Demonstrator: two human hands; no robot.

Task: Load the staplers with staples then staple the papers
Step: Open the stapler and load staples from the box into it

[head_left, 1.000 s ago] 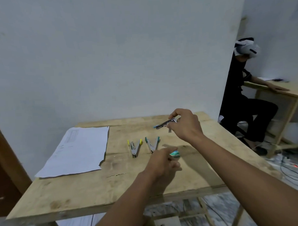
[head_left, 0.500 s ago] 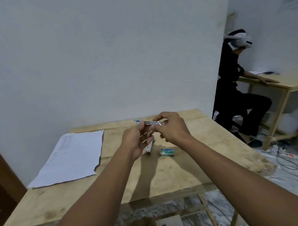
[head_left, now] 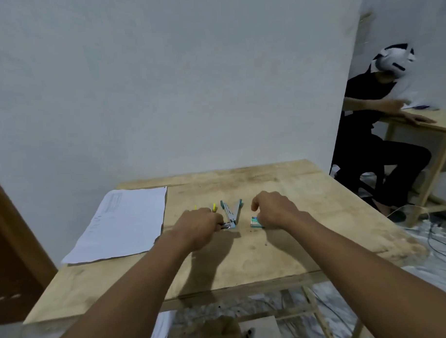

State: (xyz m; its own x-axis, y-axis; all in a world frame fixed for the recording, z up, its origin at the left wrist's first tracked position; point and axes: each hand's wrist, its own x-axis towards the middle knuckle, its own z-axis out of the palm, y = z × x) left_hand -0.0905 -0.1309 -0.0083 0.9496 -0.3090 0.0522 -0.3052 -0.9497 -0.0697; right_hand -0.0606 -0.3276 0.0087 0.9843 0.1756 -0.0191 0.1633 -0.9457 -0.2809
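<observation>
The left hand is seemingly pinching the hinge of the teal stapler, which is lying splayed on the counter. The right hand is curling over the staple box; I cannot tell whether it is gripping it.

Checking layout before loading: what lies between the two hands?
In the head view, the teal stapler, splayed in a V, lies between the left hand and right hand; the staple box sits beside the right.

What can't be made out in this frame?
Head view:
Yellow stapler: left hand covers all but its tips.
Left hand's grip: fingers curl out of sight beside the teal stapler; contact unclear.
Staple box: partly behind right hand, label too small.
Papers: print too small.
</observation>
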